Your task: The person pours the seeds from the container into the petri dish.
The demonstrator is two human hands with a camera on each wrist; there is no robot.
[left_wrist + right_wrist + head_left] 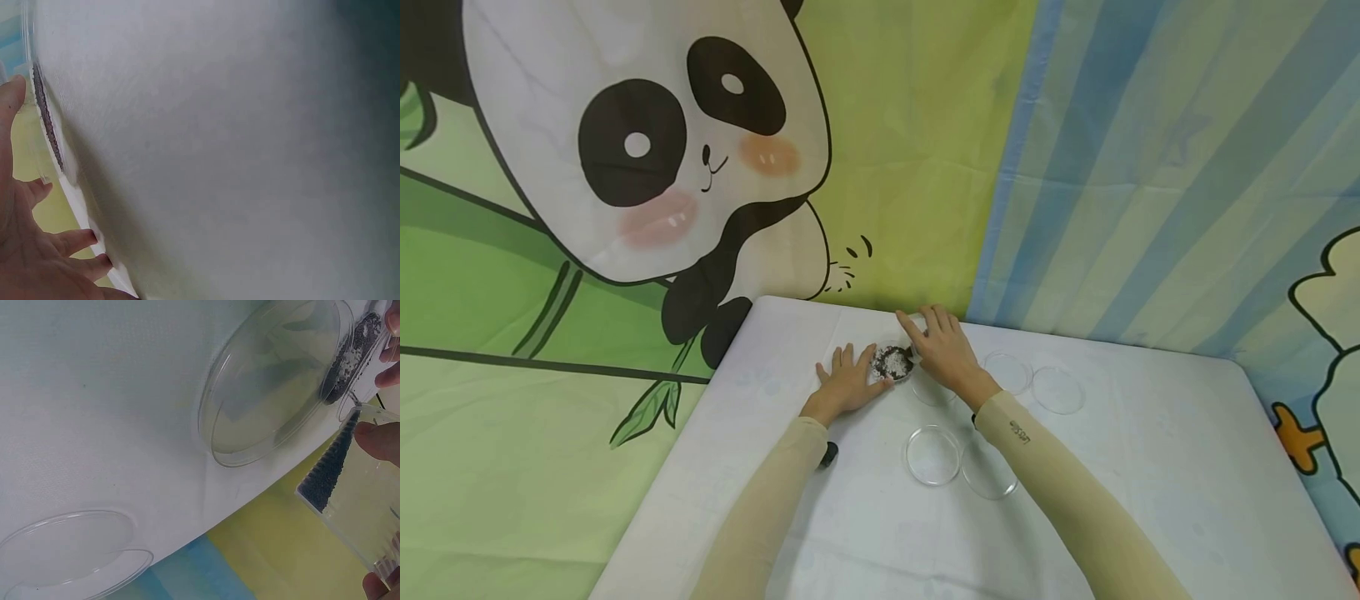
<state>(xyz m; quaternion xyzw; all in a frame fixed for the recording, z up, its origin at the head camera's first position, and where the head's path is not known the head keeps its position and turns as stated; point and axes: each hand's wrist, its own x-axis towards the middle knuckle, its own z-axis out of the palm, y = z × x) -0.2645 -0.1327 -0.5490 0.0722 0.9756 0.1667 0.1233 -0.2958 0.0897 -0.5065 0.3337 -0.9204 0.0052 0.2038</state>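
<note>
Well, R hand (950, 352) grips tilted box (357, 500); L hand (847, 386) touches granule dish (900, 382).

black, white grains (892, 363); white table (1180, 450); beige sleeves (756, 517); blue-striped backdrop (1120, 167)

One table (1112, 467) carries six round clear pieces in the head view. One is a dish (901, 381) with a single mixed layer of dark and white grains (892, 363), near the far edge. The other five are clear rounds (933, 455), dishes or lids: two toward the near edge, one beside the grain dish, two on the side of the far right corner. One clear container (362, 500) holds one dark heap (329, 475). There are two hands, left (847, 383) and right (946, 354), and two sleeves (760, 508).
</note>
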